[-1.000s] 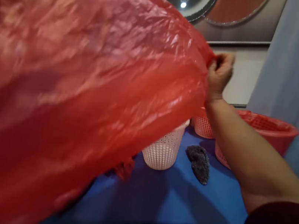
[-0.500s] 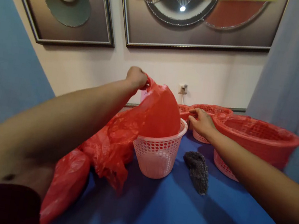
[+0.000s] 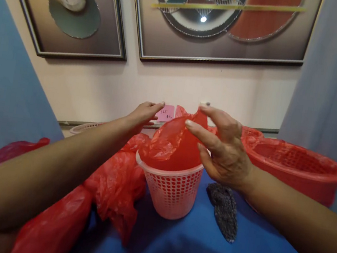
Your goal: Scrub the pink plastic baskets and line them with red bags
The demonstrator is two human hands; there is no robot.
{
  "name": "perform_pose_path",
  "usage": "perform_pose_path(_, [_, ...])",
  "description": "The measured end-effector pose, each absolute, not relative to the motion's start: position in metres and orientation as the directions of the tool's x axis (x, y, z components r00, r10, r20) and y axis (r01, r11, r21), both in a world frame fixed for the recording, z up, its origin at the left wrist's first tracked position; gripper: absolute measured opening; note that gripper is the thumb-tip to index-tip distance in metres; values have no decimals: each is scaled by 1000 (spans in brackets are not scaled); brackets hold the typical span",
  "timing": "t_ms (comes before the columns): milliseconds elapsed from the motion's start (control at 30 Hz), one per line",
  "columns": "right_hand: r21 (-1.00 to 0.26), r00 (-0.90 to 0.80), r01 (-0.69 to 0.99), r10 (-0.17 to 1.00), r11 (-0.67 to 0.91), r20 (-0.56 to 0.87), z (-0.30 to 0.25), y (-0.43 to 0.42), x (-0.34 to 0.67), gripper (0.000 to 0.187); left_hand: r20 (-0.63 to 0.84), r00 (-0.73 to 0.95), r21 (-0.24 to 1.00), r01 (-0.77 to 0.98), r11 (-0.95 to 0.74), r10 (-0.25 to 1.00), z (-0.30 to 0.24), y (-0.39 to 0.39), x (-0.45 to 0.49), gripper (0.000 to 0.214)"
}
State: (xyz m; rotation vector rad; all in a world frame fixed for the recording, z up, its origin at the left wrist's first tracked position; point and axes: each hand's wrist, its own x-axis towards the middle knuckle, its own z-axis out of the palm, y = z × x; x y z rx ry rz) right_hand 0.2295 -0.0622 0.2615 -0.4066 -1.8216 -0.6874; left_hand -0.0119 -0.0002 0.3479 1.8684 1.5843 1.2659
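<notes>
A white perforated plastic basket (image 3: pixel 174 195) stands on a blue tablecloth with a red plastic bag (image 3: pixel 166 143) inside it. The bag's upper edge stands up above the rim at the back and right. Behind and left of the basket is my left hand (image 3: pixel 145 114), fingers apart and holding nothing. My right hand (image 3: pixel 226 150) is over the basket's right side, fingers spread, with the fingertips close to the bag's raised edge. Whether they touch it I cannot tell. A dark grey knitted-looking cloth piece (image 3: pixel 224 211) lies right of the basket.
Crumpled red plastic bags (image 3: pixel 116 182) are heaped left of the basket. To the right stands a large basket lined in red (image 3: pixel 300 176). A pink note (image 3: pixel 166 113) is on the wall behind. Blue curtains (image 3: pixel 330 83) hang at both sides; another white basket rim (image 3: pixel 84 128) shows behind my left arm.
My left hand has let go of the bag and come down. The bag has sunk deeper into the basket. My right hand has moved left and nearer, to the basket's right rim.
</notes>
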Motion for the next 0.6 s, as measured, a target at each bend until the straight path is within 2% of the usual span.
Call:
perform_pose_path(100, [247,-387,678,51,692,921,260,-29,231,53,338,14,785,547,-290,941,336,-14,-22,61])
perform_pose_path(200, [176,-367,748,177,640,913,240,1,239,26,234,243,733,592,-335,941,307,-34,-29,66])
perform_pose_path(267, [141,-360,768,239,625,902,224,14,243,16,121,354,705,627,-331,927,291,-43,-32,53])
perform_pose_path(300, [127,-358,769,257,626,898,218,18,243,13,115,362,689,642,-336,925,287,-45,-33,45])
perform_pose_path(333, [118,-357,765,264,634,896,213,21,242,11,159,344,671,650,-357,926,286,-46,-34,39])
perform_pose_path(400, [110,-365,741,260,663,894,212,20,235,11,395,293,593,642,-485,871,292,-44,-33,39])
perform_pose_path(467, [122,-390,700,233,704,891,219,14,225,14,648,332,395,623,-676,685,305,-40,-29,51])
perform_pose_path(500, [141,-407,679,208,721,889,224,9,220,15,720,398,258,607,-752,569,311,-37,-25,56])
perform_pose_path(533, [173,-427,661,177,730,887,230,4,216,16,746,482,113,588,-801,460,316,-34,-21,57])
perform_pose_path(600, [268,-484,641,107,719,869,239,-4,212,17,697,646,-156,560,-814,311,323,-29,-16,42])
